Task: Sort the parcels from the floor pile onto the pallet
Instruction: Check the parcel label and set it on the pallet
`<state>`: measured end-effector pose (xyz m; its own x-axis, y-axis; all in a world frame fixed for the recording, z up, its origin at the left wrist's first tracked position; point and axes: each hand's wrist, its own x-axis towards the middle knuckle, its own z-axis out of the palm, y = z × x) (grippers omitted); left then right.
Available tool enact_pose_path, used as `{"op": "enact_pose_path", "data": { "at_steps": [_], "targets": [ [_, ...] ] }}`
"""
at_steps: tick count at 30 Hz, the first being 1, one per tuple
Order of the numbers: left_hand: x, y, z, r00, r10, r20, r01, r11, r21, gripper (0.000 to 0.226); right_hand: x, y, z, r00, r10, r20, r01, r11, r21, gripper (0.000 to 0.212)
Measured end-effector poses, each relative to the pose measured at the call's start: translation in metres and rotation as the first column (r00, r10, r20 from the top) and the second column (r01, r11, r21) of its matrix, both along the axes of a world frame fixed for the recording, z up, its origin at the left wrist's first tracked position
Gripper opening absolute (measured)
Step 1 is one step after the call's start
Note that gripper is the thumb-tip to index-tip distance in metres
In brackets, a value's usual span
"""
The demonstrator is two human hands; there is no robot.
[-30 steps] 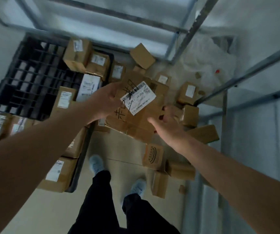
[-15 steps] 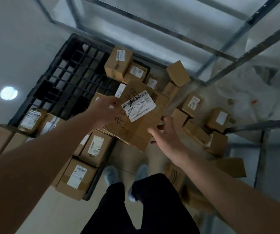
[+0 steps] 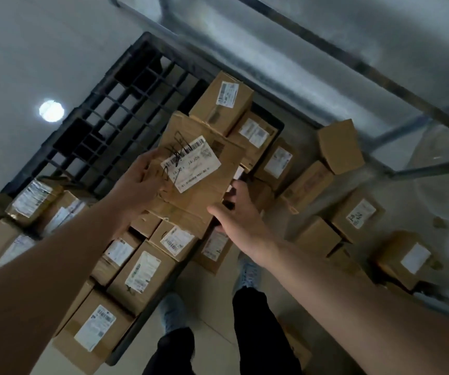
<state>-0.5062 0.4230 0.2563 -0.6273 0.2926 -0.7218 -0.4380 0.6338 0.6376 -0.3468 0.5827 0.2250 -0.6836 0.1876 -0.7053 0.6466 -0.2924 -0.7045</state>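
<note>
I carry a flat brown cardboard parcel (image 3: 212, 169) with a white label and black scribbles, held in the air over the pallet's near right side. My left hand (image 3: 139, 185) grips its left edge, thumb on top. My right hand (image 3: 238, 215) holds its lower right corner, fingers curled under the edge. The black grid pallet (image 3: 104, 109) lies on the floor at left, with several labelled parcels along its near and right sides. The floor pile of brown parcels (image 3: 353, 212) lies at the right.
Metal rack posts and beams (image 3: 380, 77) cross the upper right. My feet (image 3: 247, 272) stand on the pale floor between pallet and pile. A stacked pair of parcels (image 3: 226, 104) sits at the pallet's far right corner. A ceiling light reflects on the floor (image 3: 51, 110).
I have turned left and carried the parcel from above the floor pile to above the pallet. Both hands keep their hold on it.
</note>
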Motion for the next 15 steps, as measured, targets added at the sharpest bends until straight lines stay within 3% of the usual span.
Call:
{"op": "enact_pose_path", "data": {
  "at_steps": [9, 15],
  "targets": [
    [-0.096, 0.026, -0.117, 0.98, 0.141, -0.138, -0.127, 0.986, 0.105, 0.068, -0.118, 0.026, -0.119, 0.999, 0.038, -0.011, -0.037, 0.999, 0.032, 0.083],
    [-0.133, 0.026, -0.179, 0.989, 0.139, -0.06, -0.129, 0.982, 0.137, 0.065, -0.152, 0.024, -0.172, 0.999, -0.023, -0.032, 0.022, 0.999, -0.024, 0.072]
  ]
}}
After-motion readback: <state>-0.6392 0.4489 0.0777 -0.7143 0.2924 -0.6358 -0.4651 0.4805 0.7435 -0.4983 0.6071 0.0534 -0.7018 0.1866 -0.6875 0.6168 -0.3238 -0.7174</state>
